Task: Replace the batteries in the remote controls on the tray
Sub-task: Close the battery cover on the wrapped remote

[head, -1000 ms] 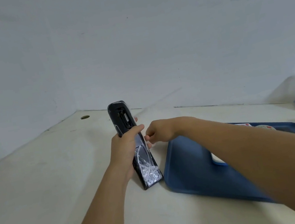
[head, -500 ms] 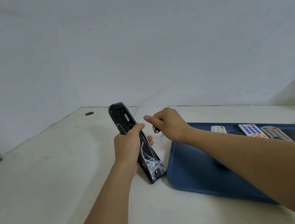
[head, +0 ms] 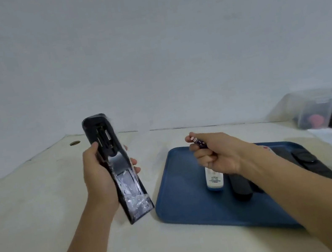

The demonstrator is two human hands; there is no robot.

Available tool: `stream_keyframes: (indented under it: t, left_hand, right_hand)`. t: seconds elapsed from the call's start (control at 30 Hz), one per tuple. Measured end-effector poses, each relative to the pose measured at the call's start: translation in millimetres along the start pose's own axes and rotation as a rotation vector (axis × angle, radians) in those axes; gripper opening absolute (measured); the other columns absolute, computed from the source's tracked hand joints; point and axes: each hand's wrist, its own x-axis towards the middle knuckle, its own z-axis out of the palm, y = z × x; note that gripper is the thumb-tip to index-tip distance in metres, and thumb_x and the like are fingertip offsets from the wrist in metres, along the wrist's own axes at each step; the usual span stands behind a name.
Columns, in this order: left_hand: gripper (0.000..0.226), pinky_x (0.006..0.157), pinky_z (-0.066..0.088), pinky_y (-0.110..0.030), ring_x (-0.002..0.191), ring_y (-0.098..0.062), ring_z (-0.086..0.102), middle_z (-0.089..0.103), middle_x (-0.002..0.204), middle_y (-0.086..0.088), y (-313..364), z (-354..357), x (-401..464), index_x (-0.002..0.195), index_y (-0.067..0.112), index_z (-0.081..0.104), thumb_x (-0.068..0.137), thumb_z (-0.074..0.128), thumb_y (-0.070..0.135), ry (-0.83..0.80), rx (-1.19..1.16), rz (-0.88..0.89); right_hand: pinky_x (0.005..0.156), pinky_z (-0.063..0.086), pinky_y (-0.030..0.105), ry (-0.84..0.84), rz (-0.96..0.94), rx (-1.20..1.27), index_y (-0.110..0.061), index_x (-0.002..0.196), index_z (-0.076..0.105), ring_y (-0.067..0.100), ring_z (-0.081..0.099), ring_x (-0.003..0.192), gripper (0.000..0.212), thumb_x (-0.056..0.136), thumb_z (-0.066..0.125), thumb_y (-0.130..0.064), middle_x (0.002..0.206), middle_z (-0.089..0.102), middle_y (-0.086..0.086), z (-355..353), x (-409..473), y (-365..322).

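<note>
Left hand (head: 101,177) wrapped around black remote (head: 116,165), compartment open. Right hand (head: 215,157) pinching small battery (head: 197,141). Light, smooth, probably slippery; best held at the middle.

Black remote (head: 116,168), battery bay open, upright beside blue tray (head: 187,200) of remotes; purple battery (head: 197,142) above tray.

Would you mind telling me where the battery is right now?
In the head view, the battery is pinched in the right hand, above the far-left corner of the blue tray, right of the black remote.
</note>
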Motion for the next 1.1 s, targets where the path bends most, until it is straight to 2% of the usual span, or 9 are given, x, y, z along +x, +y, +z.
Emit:
stream_keyframes:
  t: [0.1, 0.2, 0.3, 0.4, 0.53, 0.7, 0.8, 0.97, 1.1]
  left_hand:
    - [0.050, 0.049, 0.052, -0.028, 0.053, -0.022, 0.059, 0.065, 0.071, -0.010, -2.6, 48.1, -8.3, 0.090, 0.004, 0.065, 0.100, 0.035, 0.043, -0.170, -0.038, -0.113]
    - [0.048, 0.047, 0.055, -0.031, 0.051, -0.025, 0.062, 0.072, 0.078, -0.016, -39.3, 115.7, -20.6, 0.100, 0.001, 0.067, 0.105, 0.041, 0.041, -0.292, 0.133, -0.305]
    - [0.054, 0.054, 0.054, -0.033, 0.052, -0.027, 0.064, 0.072, 0.078, -0.018, -76.4, 154.3, -24.2, 0.098, 0.000, 0.072, 0.099, 0.052, 0.050, -0.313, 0.253, -0.441]
    - [0.056, 0.056, 0.053, -0.033, 0.055, -0.028, 0.064, 0.072, 0.079, -0.017, -95.2, 172.5, -22.3, 0.100, 0.001, 0.070, 0.095, 0.053, 0.054, -0.373, 0.289, -0.518]
    - [0.052, 0.053, 0.053, -0.033, 0.053, -0.027, 0.060, 0.068, 0.075, -0.019, -106.3, 184.7, -33.2, 0.087, 0.002, 0.070, 0.100, 0.037, 0.040, -0.463, 0.259, -0.537]
    - [0.049, 0.052, 0.054, -0.036, 0.053, -0.026, 0.060, 0.064, 0.076, -0.019, -110.9, 182.3, -50.5, 0.090, 0.001, 0.069, 0.101, 0.036, 0.034, -0.539, 0.296, -0.496]
    - [0.052, 0.054, 0.057, -0.038, 0.061, -0.029, 0.064, 0.067, 0.083, -0.022, -113.9, 179.7, -53.2, 0.100, -0.001, 0.070, 0.102, 0.038, 0.040, -0.552, 0.352, -0.464]
    - [0.055, 0.057, 0.060, -0.041, 0.070, -0.035, 0.065, 0.069, 0.077, -0.021, -115.9, 184.7, -62.8, 0.098, 0.000, 0.072, 0.106, 0.038, 0.042, -0.558, 0.421, -0.471]
    - [0.047, 0.058, 0.061, -0.044, 0.060, -0.032, 0.067, 0.073, 0.074, -0.018, -112.9, 185.9, -65.4, 0.102, 0.002, 0.068, 0.108, 0.038, 0.037, -0.542, 0.419, -0.421]
  right_hand:
    - [0.032, 0.018, 0.013, 0.009, -0.009, 0.156, -0.011, 0.084, 0.054, 0.002, 0.024, 0.039, 0.022, 0.104, 0.049, -0.020, 0.064, 0.044, 0.000, -33.9, -22.1, -7.6]
    - [0.032, 0.029, 0.010, 0.042, -0.083, 0.258, -0.010, 0.082, 0.051, 0.002, 0.031, 0.039, 0.020, 0.099, 0.057, -0.019, 0.068, 0.047, 0.003, -62.6, -38.6, -16.5]
    - [0.040, 0.045, 0.009, 0.114, -0.159, 0.281, -0.007, 0.077, 0.058, 0.002, 0.045, 0.040, 0.022, 0.095, 0.064, -0.018, 0.063, 0.055, 0.003, -80.8, -47.0, -16.7]
    - [0.045, 0.051, 0.011, 0.212, -0.244, 0.237, -0.002, 0.079, 0.066, 0.005, 0.054, 0.047, 0.016, 0.089, 0.071, -0.015, 0.066, 0.064, 0.005, -104.6, -50.7, -20.0]
    - [0.053, 0.051, 0.016, 0.338, -0.433, -0.044, 0.002, 0.096, 0.072, 0.008, 0.051, 0.056, 0.014, 0.092, 0.068, -0.011, 0.080, 0.062, 0.011, -135.0, -51.9, -34.5]
    - [0.055, 0.048, 0.022, 0.412, -0.614, -0.573, -0.011, 0.102, 0.068, 0.013, 0.051, 0.052, 0.016, 0.089, 0.075, -0.016, 0.061, 0.062, 0.001, -137.8, -64.2, -40.2]
    - [0.049, 0.048, 0.022, 0.487, -0.681, -0.605, -0.003, 0.089, 0.064, 0.014, 0.051, 0.045, 0.023, 0.082, 0.082, -0.016, 0.054, 0.063, 0.001, -130.8, -68.0, -40.5]
    - [0.046, 0.052, 0.027, 0.537, -0.760, -0.589, 0.002, 0.077, 0.067, 0.017, 0.056, 0.040, 0.026, 0.073, 0.088, -0.011, 0.059, 0.068, 0.017, -123.5, -66.6, -37.4]
    - [0.045, 0.048, 0.024, 0.561, -0.817, -0.612, -0.003, 0.075, 0.072, 0.014, 0.056, 0.040, 0.016, 0.075, 0.087, -0.011, 0.058, 0.068, 0.012, -112.4, -65.5, -28.3]
